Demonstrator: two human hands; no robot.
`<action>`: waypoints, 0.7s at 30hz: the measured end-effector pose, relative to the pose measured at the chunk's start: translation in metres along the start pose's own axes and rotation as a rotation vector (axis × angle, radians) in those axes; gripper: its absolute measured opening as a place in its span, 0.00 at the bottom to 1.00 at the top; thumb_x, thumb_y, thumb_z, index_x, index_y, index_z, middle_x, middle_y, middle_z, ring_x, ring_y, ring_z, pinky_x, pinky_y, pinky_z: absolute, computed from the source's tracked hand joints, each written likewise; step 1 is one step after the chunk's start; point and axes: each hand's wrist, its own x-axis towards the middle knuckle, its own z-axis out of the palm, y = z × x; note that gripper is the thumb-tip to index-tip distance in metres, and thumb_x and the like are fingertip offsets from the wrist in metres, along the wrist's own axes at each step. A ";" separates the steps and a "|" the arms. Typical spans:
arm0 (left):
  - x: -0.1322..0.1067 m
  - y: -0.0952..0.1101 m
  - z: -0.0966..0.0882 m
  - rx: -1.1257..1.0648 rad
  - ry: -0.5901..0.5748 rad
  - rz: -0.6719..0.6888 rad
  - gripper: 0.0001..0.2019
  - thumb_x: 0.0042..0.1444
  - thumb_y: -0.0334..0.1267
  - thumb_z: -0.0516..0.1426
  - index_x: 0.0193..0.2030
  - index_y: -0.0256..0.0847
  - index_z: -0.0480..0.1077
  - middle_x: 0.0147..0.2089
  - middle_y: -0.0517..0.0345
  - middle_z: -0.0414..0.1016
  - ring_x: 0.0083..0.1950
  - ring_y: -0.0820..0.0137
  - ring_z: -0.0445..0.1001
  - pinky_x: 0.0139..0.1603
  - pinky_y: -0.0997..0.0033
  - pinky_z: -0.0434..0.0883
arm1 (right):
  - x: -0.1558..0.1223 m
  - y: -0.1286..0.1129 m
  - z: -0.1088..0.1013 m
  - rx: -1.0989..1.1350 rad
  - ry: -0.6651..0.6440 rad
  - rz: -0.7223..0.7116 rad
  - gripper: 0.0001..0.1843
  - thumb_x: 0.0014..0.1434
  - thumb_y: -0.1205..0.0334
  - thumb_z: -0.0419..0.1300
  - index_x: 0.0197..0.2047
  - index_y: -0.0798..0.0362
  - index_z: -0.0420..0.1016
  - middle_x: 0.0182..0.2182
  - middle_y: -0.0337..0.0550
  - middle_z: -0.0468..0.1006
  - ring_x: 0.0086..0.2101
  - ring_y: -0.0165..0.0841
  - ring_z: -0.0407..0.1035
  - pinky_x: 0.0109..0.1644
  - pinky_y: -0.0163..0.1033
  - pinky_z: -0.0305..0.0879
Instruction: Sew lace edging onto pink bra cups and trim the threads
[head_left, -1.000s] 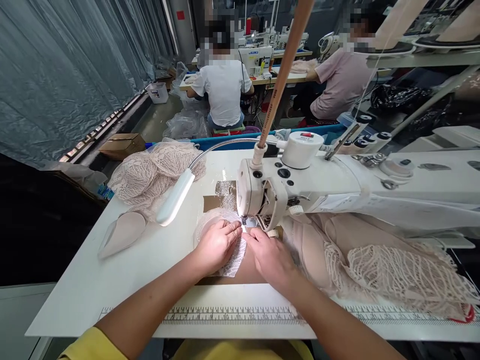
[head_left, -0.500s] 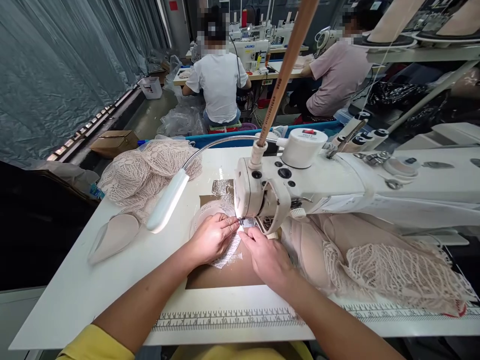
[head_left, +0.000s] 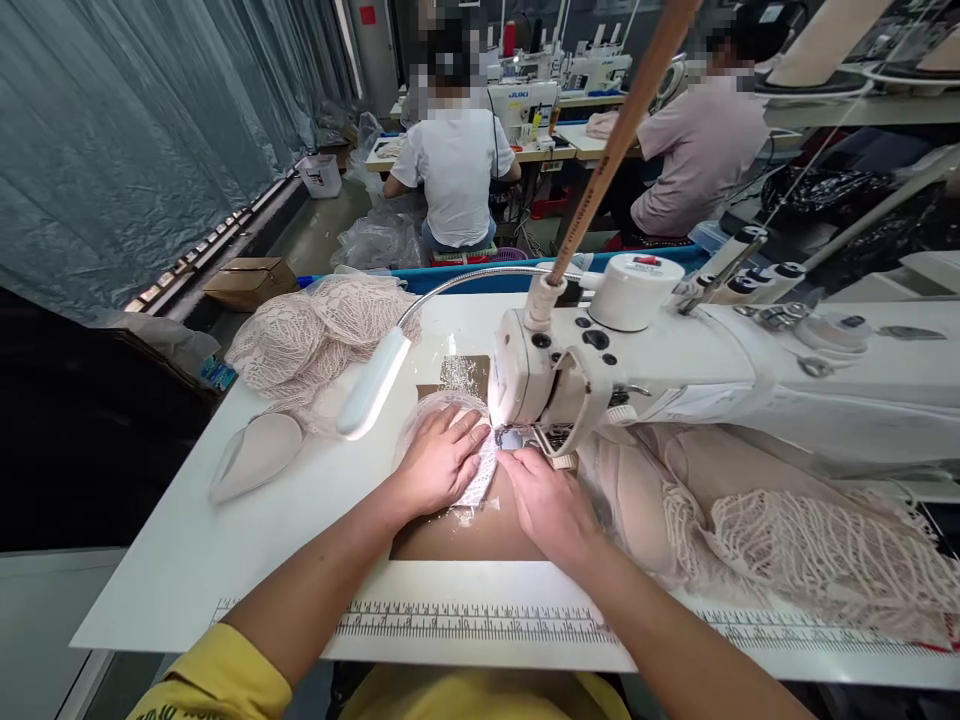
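A pale lace-covered bra cup (head_left: 478, 488) lies under the needle end of the white sewing machine (head_left: 517, 365), its edge at the presser foot (head_left: 511, 439). My left hand (head_left: 442, 462) rests flat on the cup, fingers stretched out and slightly apart. On the other side, my right hand (head_left: 546, 500) has its thumb and index finger pinched together at the cup's edge, close in front of the foot. The exact grip of those fingertips is partly hidden. A slim lamp (head_left: 375, 385) lights the spot from the left.
More lace cups (head_left: 300, 335) are heaped at the back left, near a plain beige cup (head_left: 259, 455). Lace pieces (head_left: 810, 540) lie right of my right hand. A printed ruler (head_left: 465, 622) runs along the table's front. Two people (head_left: 454, 175) sit at machines beyond.
My left hand has gone from bunched fingers near the needle to lying flat and spread on the cup. My right hand stays by the foot. The whole view has shifted slightly.
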 end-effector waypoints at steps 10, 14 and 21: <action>-0.044 0.007 -0.041 0.043 -0.076 -0.209 0.25 0.57 0.41 0.53 0.62 0.40 0.61 0.66 0.45 0.59 0.66 0.48 0.56 0.61 0.46 0.60 | -0.001 0.008 0.009 0.013 0.126 -0.085 0.21 0.63 0.70 0.45 0.53 0.55 0.73 0.40 0.47 0.78 0.32 0.37 0.74 0.35 0.40 0.68; -0.116 -0.019 -0.070 0.177 0.037 -0.403 0.32 0.52 0.28 0.51 0.66 0.38 0.55 0.70 0.45 0.51 0.71 0.53 0.47 0.67 0.44 0.50 | -0.002 0.013 0.016 0.004 0.164 -0.131 0.21 0.63 0.69 0.44 0.51 0.55 0.74 0.38 0.48 0.78 0.32 0.36 0.75 0.35 0.40 0.69; -0.223 -0.092 -0.093 0.034 0.278 -0.897 0.16 0.54 0.39 0.50 0.43 0.36 0.75 0.49 0.44 0.76 0.52 0.54 0.72 0.55 0.53 0.68 | 0.001 0.017 0.017 0.065 0.141 -0.134 0.22 0.63 0.67 0.43 0.52 0.56 0.74 0.42 0.49 0.78 0.37 0.38 0.75 0.39 0.42 0.72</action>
